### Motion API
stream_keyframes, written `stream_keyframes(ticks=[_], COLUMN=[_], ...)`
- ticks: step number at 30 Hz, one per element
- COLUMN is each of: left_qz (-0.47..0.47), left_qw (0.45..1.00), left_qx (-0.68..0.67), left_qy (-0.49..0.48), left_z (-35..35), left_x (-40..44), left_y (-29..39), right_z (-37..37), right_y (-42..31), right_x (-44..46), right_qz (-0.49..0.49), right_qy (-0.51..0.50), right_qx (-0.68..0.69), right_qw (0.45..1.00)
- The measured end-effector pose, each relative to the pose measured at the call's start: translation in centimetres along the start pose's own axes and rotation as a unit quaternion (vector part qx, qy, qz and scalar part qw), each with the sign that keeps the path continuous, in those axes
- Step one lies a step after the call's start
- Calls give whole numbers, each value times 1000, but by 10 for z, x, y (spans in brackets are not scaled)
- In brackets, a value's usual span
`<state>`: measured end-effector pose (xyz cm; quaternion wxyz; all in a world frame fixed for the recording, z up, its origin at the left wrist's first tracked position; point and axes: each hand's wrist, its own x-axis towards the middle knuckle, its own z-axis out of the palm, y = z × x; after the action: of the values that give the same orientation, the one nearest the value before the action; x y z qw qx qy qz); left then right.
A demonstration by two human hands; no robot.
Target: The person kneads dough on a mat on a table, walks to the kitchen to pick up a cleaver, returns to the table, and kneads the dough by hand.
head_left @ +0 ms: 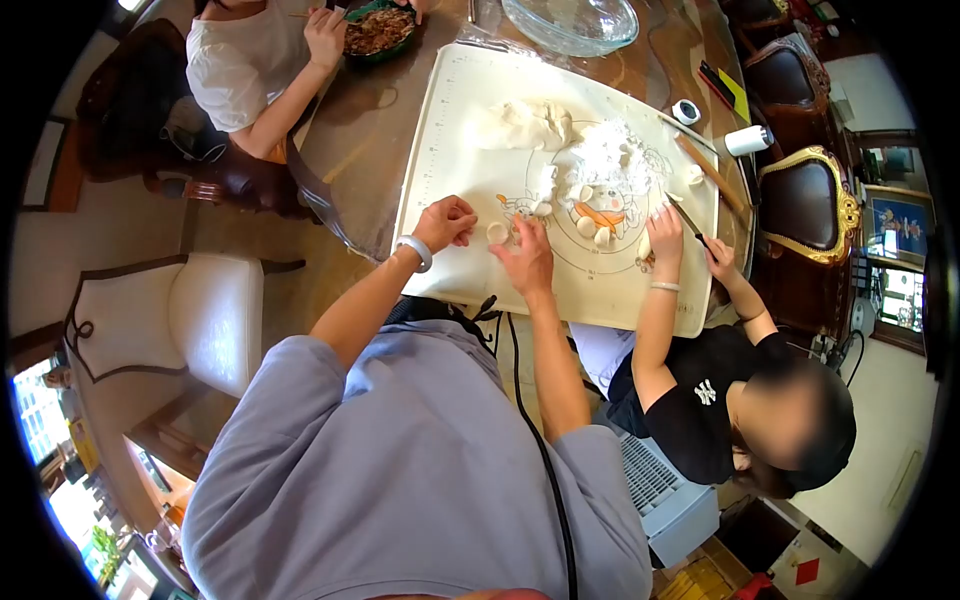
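Observation:
Over the left part of a pale mat (440,140), my left hand (447,222) is closed, with its fingertips pressed together; what they hold, if anything, is too small to make out. My right hand (524,252) has its thumb and fingers apart, just right of a small round dough piece (497,233) lying on the mat. Farther back rests a large lump of dough (520,125). Beside it is a heap of white flour (610,155), with several small dough pieces (586,228) in front of it.
At the right, a person in black (700,400) holds a knife (687,215) over dough on the mat. Another person in white (245,70) is at the back left by a bowl of filling (380,30). A glass bowl (570,25) and a rolling pin (712,172) lie beyond.

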<state>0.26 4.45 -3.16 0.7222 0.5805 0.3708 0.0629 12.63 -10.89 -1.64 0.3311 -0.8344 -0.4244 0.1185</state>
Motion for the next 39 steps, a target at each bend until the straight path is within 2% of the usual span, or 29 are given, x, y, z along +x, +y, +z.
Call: stream_keyframes(ticks=[2, 3, 6, 8, 9, 11, 20, 23, 26, 29, 32, 35, 37, 39], left_qz=[4, 7, 88, 203, 259, 239, 221, 216, 226, 224, 207, 204, 200, 219], left_qw=[1000, 999, 979, 936, 905, 900, 892, 892, 894, 907, 909, 908, 919, 905], left_qx=[18, 27, 183, 285, 333, 358, 388, 393, 382, 352, 358, 362, 333, 360], left_qy=[13, 20, 27, 47, 56, 62, 69, 53, 61, 63, 50, 54, 64, 59], left_z=[3, 5, 17, 26, 30, 36, 37, 36, 33, 36, 38, 36, 37, 40], left_x=[-3, -4, -12, -12, -13, -12, -18, -18, -18, -18, -12, -10, -18, -18], left_y=[2, 4, 3, -5, -7, -7, -2, -3, -6, -9, -12, -12, -4, -3], right_z=[0, 3, 7, 5, 10, 23, 36, 33, 26, 32, 42, 27, 26, 30], right_y=[-6, -6, -2, -2, 0, 5, 15, 9, 9, 13, 17, 6, 6, 7], right_x=[-3, -3, -7, -11, -14, -16, -23, -15, -16, -18, -14, -14, -16, -16], right_qz=[-47, -22, 61, 123, 105, 66, 115, 90, 85, 115, 95, 122, 134, 135], right_qy=[-16, -11, -8, -28, -7, 33, 28, 34, 54, 21, 35, 55, 37, 30], right_qx=[-50, -22, 49, 79, 71, 52, 102, 101, 46, 111, 131, 106, 127, 150], right_qw=[998, 999, 997, 989, 992, 996, 988, 990, 994, 987, 986, 985, 982, 979])
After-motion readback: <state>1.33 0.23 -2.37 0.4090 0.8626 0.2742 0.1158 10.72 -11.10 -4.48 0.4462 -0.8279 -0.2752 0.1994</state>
